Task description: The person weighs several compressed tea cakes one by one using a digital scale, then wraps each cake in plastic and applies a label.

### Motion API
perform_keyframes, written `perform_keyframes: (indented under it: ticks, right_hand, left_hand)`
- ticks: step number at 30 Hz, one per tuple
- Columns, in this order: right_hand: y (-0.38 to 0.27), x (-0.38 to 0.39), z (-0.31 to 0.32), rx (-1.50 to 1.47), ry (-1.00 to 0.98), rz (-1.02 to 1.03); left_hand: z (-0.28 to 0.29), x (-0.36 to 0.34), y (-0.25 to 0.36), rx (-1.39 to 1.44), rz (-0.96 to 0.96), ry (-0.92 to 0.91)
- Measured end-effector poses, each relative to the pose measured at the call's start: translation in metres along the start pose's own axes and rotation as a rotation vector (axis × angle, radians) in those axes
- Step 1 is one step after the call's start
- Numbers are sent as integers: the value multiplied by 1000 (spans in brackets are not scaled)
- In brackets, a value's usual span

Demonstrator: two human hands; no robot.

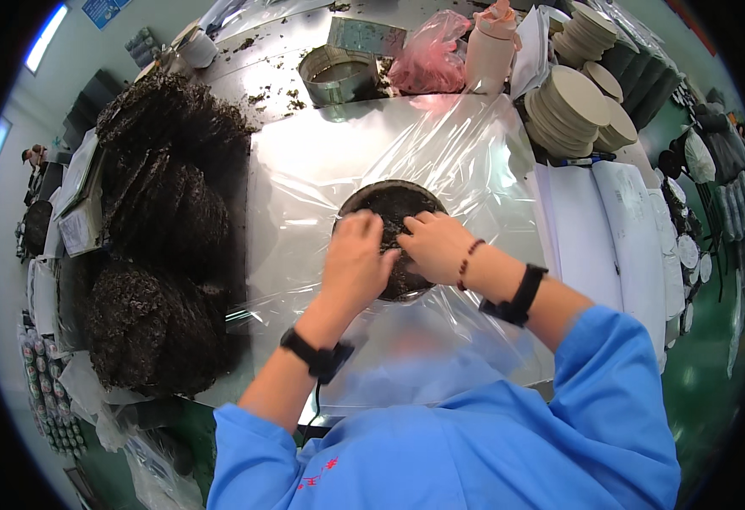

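Observation:
A round, thin-rimmed mould (430,194) filled with dark, crumbly leaf-like material (394,202) sits on clear plastic film (304,178) in the middle of the table. My left hand (357,255), slightly blurred, rests over the left part of the filling with its thumb held apart from the fingers. At the right side my right hand (434,248) touches the same material, fingertips bent and spread. Both palms face down. Between the hands some of the dark surface shows; what lies under the fingers is hidden.
Tall heaps of dark leafy material (164,212) line the table's left. At the back stand a metal ring (336,89), a pink plastic bag (432,55) and a pink bottle (490,51). Stacked pale discs (570,106) and white sheets (598,221) occupy the right.

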State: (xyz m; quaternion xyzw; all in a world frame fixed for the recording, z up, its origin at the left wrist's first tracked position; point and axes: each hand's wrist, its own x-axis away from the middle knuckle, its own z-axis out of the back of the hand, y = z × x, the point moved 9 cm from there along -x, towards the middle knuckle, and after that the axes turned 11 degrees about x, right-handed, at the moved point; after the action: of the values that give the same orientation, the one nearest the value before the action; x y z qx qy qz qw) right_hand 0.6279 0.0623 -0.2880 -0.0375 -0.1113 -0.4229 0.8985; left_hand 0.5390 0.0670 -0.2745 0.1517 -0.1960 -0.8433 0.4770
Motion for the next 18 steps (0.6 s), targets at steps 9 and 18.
perform_keyframes:
  ticks: [9,18]
  right_hand:
    - [-16,-33,-31,-44,79,-84]
    - [-6,-12,19,198,286,-142]
  left_hand:
    - [-47,102,-32,230,125,303]
    - [284,58,-86,-680,158,715]
